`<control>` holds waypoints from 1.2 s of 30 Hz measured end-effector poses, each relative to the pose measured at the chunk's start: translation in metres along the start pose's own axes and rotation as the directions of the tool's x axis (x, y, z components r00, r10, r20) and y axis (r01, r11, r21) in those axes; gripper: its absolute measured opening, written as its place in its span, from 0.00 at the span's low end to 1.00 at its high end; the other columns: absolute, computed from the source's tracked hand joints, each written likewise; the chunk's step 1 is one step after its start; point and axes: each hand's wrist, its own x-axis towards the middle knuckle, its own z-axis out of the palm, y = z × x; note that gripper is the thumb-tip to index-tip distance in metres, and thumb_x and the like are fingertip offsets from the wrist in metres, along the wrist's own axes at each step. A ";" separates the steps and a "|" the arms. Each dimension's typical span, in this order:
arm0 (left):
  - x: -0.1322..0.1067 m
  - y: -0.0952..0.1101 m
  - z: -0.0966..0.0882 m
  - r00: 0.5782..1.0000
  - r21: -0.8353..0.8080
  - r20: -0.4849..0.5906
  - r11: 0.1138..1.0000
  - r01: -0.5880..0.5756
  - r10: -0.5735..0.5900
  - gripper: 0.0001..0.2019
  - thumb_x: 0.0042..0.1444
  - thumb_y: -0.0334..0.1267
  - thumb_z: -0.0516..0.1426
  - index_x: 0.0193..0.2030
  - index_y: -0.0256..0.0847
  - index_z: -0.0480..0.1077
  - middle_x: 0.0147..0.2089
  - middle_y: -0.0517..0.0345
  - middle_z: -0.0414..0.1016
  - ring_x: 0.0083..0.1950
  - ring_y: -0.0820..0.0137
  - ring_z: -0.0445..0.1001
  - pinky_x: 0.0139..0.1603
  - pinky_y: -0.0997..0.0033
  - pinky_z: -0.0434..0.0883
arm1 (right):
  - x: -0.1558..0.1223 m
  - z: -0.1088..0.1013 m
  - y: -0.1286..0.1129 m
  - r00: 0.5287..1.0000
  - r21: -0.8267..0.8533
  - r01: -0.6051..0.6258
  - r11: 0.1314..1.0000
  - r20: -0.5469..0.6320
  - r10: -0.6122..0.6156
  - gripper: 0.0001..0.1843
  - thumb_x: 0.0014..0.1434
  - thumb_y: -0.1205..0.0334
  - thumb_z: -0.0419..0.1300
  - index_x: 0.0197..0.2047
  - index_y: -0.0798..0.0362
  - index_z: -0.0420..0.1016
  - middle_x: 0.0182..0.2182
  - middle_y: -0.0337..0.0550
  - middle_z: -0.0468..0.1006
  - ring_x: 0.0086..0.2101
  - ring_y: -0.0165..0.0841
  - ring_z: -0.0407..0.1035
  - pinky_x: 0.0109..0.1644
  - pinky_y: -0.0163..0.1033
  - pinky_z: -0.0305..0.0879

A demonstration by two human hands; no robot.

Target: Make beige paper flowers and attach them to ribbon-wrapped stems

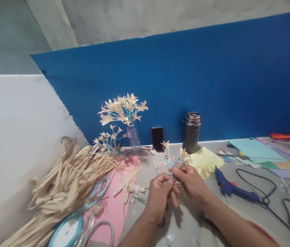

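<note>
Between my two hands is a small artificial flower sprig (172, 165), with cream petals on thin branches and a stem wrapped in light blue. My left hand (160, 192) is closed around the lower end of the stem. Just above it, my right hand (187, 176) pinches the stem where the branches join. The sprig stands roughly upright with its blossoms fanned out above my fingers. Part of the lower stem is hidden by my fingers. Behind the hands, a crumpled pale yellow sheet (205, 161) lies on the table.
Dried husk strips (70, 178) pile up on the left beside a ribbon roll (66, 231) and pink paper (120, 206). A vase (133, 139) of similar flowers, a phone (157, 139) and a flask (191, 133) stand behind. On the right lie a blue glue gun (237, 190) with its cord and coloured sheets (260, 151).
</note>
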 end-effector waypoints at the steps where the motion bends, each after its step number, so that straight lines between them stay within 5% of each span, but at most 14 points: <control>1: 0.000 0.001 0.001 0.998 0.039 -0.047 0.999 -0.030 0.032 0.18 0.47 0.49 0.68 0.30 0.36 0.70 0.23 0.55 0.78 0.16 0.73 0.71 0.21 0.75 0.68 | 0.000 0.000 0.000 0.998 -0.094 0.044 0.995 -0.035 -0.047 0.22 0.46 0.45 0.73 0.19 0.55 0.76 0.26 0.43 0.77 0.29 0.33 0.69 0.33 0.37 0.66; 7: -0.006 0.003 0.011 0.956 0.131 -0.259 0.985 -0.110 0.141 0.15 0.43 0.45 0.69 0.27 0.34 0.75 0.25 0.52 0.80 0.26 0.66 0.78 0.34 0.69 0.75 | -0.005 0.003 -0.004 0.980 -0.356 0.105 0.929 -0.122 -0.158 0.16 0.49 0.51 0.68 0.20 0.54 0.76 0.21 0.41 0.76 0.25 0.33 0.68 0.29 0.36 0.64; 13: -0.005 -0.005 0.015 0.928 0.139 -0.328 0.981 -0.136 0.175 0.13 0.43 0.43 0.69 0.24 0.35 0.75 0.23 0.53 0.78 0.25 0.68 0.76 0.31 0.70 0.73 | -0.008 0.010 0.000 0.968 -0.225 0.049 0.973 -0.227 -0.102 0.18 0.42 0.48 0.71 0.21 0.55 0.76 0.20 0.39 0.74 0.22 0.30 0.65 0.24 0.34 0.62; 20: 0.001 -0.008 0.011 0.938 -0.020 -0.328 0.992 -0.122 0.109 0.15 0.41 0.44 0.70 0.24 0.36 0.72 0.21 0.57 0.77 0.23 0.70 0.76 0.30 0.72 0.72 | -0.006 0.016 0.022 0.965 0.057 -0.046 0.997 -0.257 0.059 0.24 0.37 0.44 0.75 0.24 0.55 0.74 0.18 0.34 0.68 0.19 0.27 0.59 0.19 0.32 0.58; 30: -0.002 -0.004 0.013 0.972 -0.013 -0.221 0.997 -0.082 0.077 0.18 0.42 0.46 0.70 0.27 0.37 0.70 0.23 0.54 0.78 0.19 0.70 0.74 0.26 0.73 0.71 | -0.007 0.013 0.008 0.980 -0.085 -0.048 0.995 -0.195 0.030 0.25 0.41 0.39 0.70 0.21 0.53 0.71 0.12 0.32 0.64 0.14 0.26 0.56 0.16 0.33 0.53; 36: 0.000 -0.004 0.008 0.948 0.093 -0.295 0.991 -0.096 0.120 0.19 0.44 0.51 0.69 0.27 0.35 0.72 0.21 0.54 0.77 0.20 0.71 0.73 0.24 0.75 0.68 | -0.004 0.009 0.010 0.992 -0.174 -0.058 0.983 -0.120 0.037 0.22 0.38 0.44 0.73 0.25 0.56 0.79 0.21 0.41 0.77 0.23 0.32 0.67 0.26 0.36 0.64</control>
